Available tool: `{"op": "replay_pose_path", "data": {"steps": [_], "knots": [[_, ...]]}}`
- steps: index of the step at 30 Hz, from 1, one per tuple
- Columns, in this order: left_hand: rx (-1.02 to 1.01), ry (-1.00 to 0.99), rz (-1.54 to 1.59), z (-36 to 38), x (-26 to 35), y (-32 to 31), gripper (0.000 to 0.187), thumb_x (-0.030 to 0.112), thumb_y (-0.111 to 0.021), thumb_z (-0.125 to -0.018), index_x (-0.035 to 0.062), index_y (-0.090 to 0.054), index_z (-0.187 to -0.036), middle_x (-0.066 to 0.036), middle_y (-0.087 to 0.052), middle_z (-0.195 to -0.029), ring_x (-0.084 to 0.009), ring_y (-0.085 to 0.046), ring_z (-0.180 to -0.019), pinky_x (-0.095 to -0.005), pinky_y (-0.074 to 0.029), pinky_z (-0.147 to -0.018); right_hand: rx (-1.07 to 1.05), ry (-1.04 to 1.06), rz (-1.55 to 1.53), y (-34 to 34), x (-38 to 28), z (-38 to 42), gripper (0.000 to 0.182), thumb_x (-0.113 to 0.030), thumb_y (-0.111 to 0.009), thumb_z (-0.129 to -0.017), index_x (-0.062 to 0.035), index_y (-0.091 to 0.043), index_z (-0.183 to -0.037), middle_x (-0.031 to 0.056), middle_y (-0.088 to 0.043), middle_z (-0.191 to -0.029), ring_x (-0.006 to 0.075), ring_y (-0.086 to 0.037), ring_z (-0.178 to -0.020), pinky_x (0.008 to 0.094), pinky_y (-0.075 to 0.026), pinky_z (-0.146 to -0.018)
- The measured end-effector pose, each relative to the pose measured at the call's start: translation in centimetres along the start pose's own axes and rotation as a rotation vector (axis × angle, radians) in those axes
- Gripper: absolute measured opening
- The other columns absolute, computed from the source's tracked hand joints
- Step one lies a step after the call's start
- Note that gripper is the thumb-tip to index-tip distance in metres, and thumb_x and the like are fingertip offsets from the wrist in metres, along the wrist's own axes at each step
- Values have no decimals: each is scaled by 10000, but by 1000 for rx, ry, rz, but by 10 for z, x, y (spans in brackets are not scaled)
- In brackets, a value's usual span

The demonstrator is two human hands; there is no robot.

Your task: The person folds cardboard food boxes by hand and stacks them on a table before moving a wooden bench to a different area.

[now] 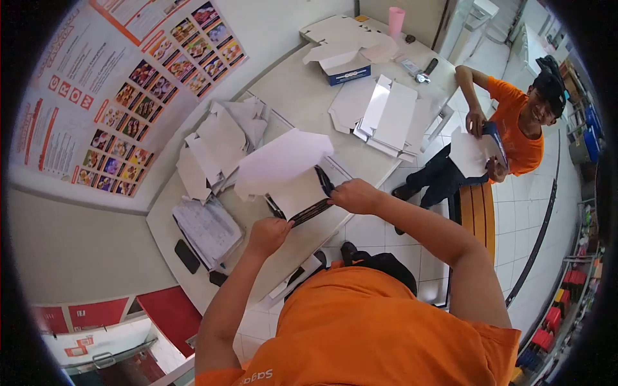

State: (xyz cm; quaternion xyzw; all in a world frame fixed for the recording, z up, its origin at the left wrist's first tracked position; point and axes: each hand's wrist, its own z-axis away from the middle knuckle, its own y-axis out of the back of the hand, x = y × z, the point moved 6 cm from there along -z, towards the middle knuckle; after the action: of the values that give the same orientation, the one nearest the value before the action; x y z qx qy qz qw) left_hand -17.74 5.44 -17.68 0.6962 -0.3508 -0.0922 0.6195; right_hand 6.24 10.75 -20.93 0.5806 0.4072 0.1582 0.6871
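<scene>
A partly folded cardboard box (297, 194), white inside with a dark printed outer side, is held over the table between my two hands. My left hand (268, 236) is closed on its near left corner. At the near right corner, my right hand (355, 195) grips the box, fingers wrapped on the dark edge. The box's wide white lid flap (283, 159) stands up on the far side. Just beyond it on the left lies a pile of flat white box blanks (215, 148).
On the table (283, 96) are a blue-sided open box (349, 74), more flat blanks (389, 116), a pink cup (396, 22), a tape dispenser (426, 71), papers (206, 231) and a phone (187, 256). A co-worker (515, 128) on the right holds another box (470, 153).
</scene>
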Motion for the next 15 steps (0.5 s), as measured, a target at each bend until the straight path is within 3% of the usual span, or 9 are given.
{"op": "replay_pose_path", "data": {"steps": [4, 6, 7, 8, 10, 11, 12, 13, 15], "knots": [[-41, 144, -76, 2, 2, 7, 442, 359, -713, -946, 68, -599, -634, -137, -607, -625, -331, -647, -628, -448, -506, -571, -98, -29, -4, 35, 17, -8, 503, -526, -580, -997, -55, -701, -867, 166, -720, -875, 386, -702, -864, 501, -545, -787], [-67, 225, -1, -3, 21, 33, 418, 343, -723, -941, 49, -606, -668, -138, -599, -624, -345, -635, -619, -450, -499, -574, 104, -185, -114, 56, 67, 9, 532, -569, -633, -955, -45, -706, -900, 171, -719, -945, 384, -687, -912, 497, -526, -838], [-87, 320, 75, -7, 34, 49, 396, 327, -732, -936, 29, -614, -703, -139, -591, -622, -358, -623, -609, -452, -492, -576, 358, -280, -95, 68, 100, 26, 524, -556, -702, -909, -36, -707, -977, 168, -717, -1010, 380, -668, -980, 493, -505, -898], [-100, 270, 258, -22, 59, 67, 377, 357, -752, -908, 40, -638, -738, -135, -615, -668, -350, -640, -651, -448, -510, -605, 532, -335, 65, 69, 139, 42, 484, -463, -734, -907, -28, -677, -1112, 175, -698, -1122, 385, -641, -1068, 500, -490, -933], [-163, 101, 650, -61, 129, 115, 309, 338, -773, -869, 44, -677, -878, -141, -674, -829, -345, -669, -780, -451, -540, -681, 357, -484, 306, 64, 198, 65, 612, -338, -746, -897, -25, -551, -1386, 202, -607, -1337, 395, -569, -1212, 501, -460, -1043], [-82, -346, 548, -81, 178, 153, 250, 275, -742, -891, 34, -679, -917, -149, -686, -888, -346, -675, -839, -454, -547, -726, 399, -336, 387, 53, 223, 75, 657, -354, -750, -892, -23, -538, -1417, 205, -606, -1342, 388, -574, -1224, 498, -448, -1073], [-127, -497, 705, -95, 217, 190, 194, 216, -708, -892, 24, -675, -898, -147, -695, -924, -346, -681, -843, -464, -548, -747, 242, -477, 131, 42, 255, 80, 660, -386, -754, -883, -17, -558, -1394, 201, -609, -1364, 391, -581, -1243, 492, -455, -1075], [-113, -610, 657, -104, 250, 227, 170, 185, -682, -879, 18, -666, -905, -154, -690, -950, -315, -696, -843, -427, -555, -744, 37, -552, 75, 49, 257, 69, 648, -388, -769, -873, -13, -574, -1363, 207, -626, -1352, 405, -595, -1236, 490, -470, -1060], [-8, -551, 574, -96, 272, 262, 148, 154, -694, -887, 14, -679, -934, -134, -692, -927, -290, -692, -837, -418, -550, -748, 59, -456, 143, 66, 234, 64, 569, -382, -772, -875, -16, -622, -1284, 195, -674, -1264, 407, -615, -1196, 488, -490, -1026]]}}
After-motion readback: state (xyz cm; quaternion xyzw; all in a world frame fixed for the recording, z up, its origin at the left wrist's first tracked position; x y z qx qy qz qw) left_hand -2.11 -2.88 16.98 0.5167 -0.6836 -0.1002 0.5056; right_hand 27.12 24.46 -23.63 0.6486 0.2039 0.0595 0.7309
